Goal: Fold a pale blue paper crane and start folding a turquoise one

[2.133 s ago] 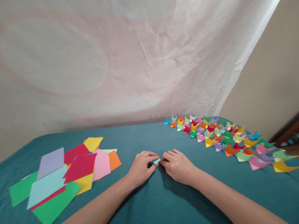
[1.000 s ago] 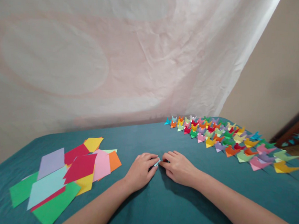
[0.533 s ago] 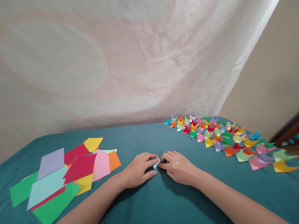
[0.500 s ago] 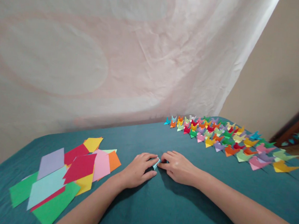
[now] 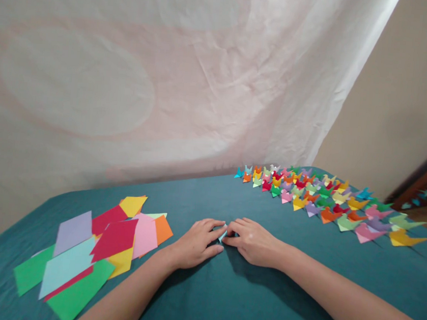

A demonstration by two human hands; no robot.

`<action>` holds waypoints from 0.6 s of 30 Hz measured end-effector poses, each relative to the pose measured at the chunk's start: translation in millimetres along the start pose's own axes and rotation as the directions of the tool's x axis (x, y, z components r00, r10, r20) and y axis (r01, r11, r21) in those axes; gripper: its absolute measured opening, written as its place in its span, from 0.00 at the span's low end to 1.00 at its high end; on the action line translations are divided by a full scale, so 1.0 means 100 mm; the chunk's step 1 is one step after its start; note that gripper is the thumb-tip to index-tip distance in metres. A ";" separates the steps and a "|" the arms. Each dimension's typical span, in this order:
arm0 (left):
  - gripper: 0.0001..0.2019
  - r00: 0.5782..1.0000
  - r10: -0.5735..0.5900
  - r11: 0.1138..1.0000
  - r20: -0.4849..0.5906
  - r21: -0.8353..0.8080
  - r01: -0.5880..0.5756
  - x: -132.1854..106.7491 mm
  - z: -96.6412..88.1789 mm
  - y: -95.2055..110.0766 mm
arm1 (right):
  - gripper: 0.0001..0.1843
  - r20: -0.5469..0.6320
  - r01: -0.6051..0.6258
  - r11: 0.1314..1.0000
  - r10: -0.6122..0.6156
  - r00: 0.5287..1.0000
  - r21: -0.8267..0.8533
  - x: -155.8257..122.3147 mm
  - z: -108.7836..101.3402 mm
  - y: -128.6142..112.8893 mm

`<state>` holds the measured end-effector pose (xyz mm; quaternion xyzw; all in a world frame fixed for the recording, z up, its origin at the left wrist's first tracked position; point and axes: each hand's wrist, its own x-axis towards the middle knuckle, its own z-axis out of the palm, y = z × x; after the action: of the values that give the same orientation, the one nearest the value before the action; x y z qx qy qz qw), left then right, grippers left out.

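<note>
Currently the right hand (image 5: 250, 242) pinches one folded blue paper (image 5: 222, 237), the left hand (image 5: 197, 244) spread beside it

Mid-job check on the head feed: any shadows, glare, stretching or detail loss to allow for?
Head view: soft shadow on the tablecloth below the right forearm. Head view: no harsh glare; the hanging sheet brightens toward its right edge. Head view: the nearest yellow bird looks stretched, perhaps by the lens; the small light blue paper is partly covered, its folds unreadable.
</note>
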<state>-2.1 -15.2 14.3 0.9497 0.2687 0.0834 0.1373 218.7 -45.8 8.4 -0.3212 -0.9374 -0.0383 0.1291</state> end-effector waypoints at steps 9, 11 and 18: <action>0.24 1.000 0.021 0.999 0.020 0.029 -0.022 0.00 0.02 -0.03 | 0.12 -0.130 -0.012 1.000 0.012 0.991 -0.003 -0.01 0.15 0.10; 0.24 1.000 0.023 0.999 0.019 0.033 -0.024 0.00 0.01 -0.02 | 0.11 -0.152 -0.032 0.999 0.030 0.988 -0.005 -0.01 0.18 0.12; 0.24 0.999 0.023 0.998 0.029 0.063 -0.025 -0.01 0.02 -0.03 | 0.13 -0.177 -0.130 0.991 0.122 0.977 -0.035 -0.01 0.19 0.13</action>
<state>-4.0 -13.3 11.1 0.9578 0.2580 0.0628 0.1098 223.6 -33.1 -10.4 -0.3783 -0.8991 -0.0799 0.2052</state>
